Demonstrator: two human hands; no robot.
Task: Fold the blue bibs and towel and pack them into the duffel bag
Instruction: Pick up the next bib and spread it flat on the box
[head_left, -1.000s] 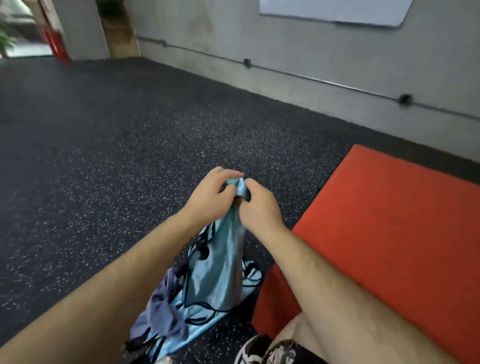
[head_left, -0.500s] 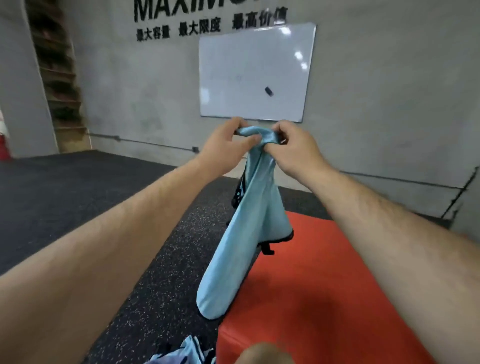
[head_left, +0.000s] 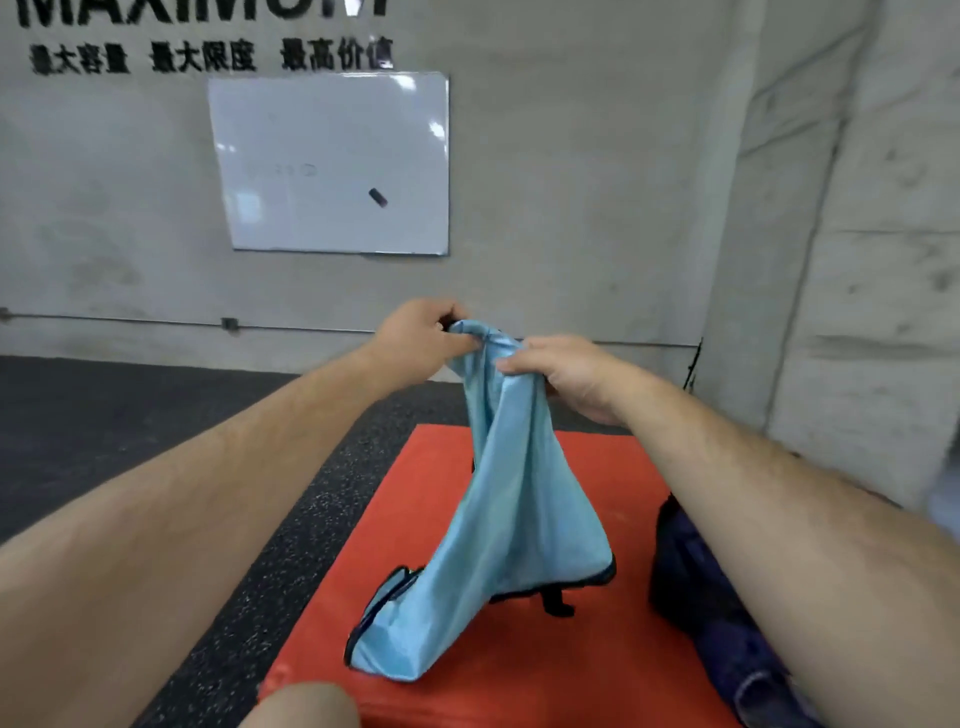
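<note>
Over the red mat (head_left: 597, 654): blue bib (head_left: 519, 519) held up.
My left hand (head_left: 421, 335) and right hand (head_left: 569, 371) pinch its top so it hangs straight for folding.

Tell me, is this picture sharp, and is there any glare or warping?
Head view: soft all over, with the wall lettering smeared; bright glare patches on the whiteboard; wide-angle warping swells the forearms near the edges; the blue bib is evenly lit, without hard shadows.

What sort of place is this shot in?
Probably a gym or training hall: speckled black rubber floor, a red mat, and big MAXIMUM wall lettering above a whiteboard on bare concrete.
</note>
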